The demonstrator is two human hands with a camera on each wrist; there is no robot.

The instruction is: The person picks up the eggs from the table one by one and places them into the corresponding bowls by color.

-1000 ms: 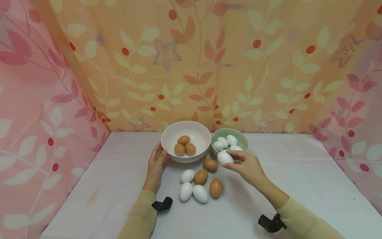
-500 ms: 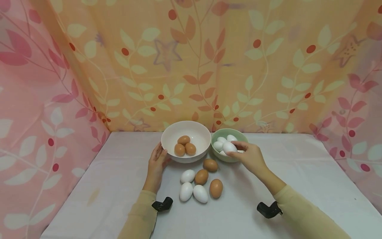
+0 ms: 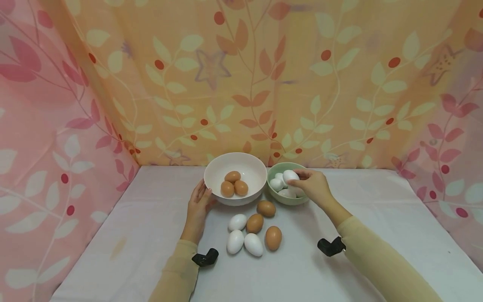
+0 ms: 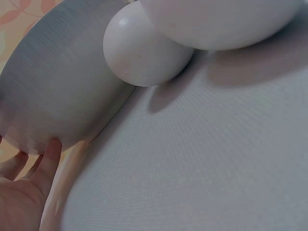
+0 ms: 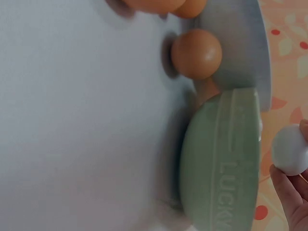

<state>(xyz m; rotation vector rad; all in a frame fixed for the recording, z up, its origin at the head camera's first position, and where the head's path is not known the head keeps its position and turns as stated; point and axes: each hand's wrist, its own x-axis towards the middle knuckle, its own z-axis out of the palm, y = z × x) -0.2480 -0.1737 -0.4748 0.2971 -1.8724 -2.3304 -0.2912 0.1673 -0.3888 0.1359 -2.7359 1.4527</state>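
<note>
My right hand [image 3: 317, 186] pinches a white egg [image 3: 290, 176] between thumb and fingers, at the green bowl [image 3: 287, 200]. In the right wrist view, that egg [image 5: 289, 150] is beyond the bowl's rim, apart from it. Several white eggs [image 3: 276, 184] lie inside the green bowl. My left hand [image 3: 196, 209] rests against the left side of the larger white bowl [image 3: 235, 201], its fingers spread along the wall. Three brown eggs [image 3: 227, 189] sit in that bowl. In the left wrist view, the left fingertips [image 4: 54, 144] touch the white bowl's outside.
In front of the bowls, three white eggs [image 3: 253, 245] and three brown eggs [image 3: 273, 238] lie on the white tablecloth [image 3: 151, 235]. The bowls stand side by side near the table's back edge. Patterned curtains [image 3: 241, 84] hang behind and at both sides.
My right hand has carried the white egg from the green bowl's front edge up and back over its inside. The left hand and the white bowl have stayed put.
</note>
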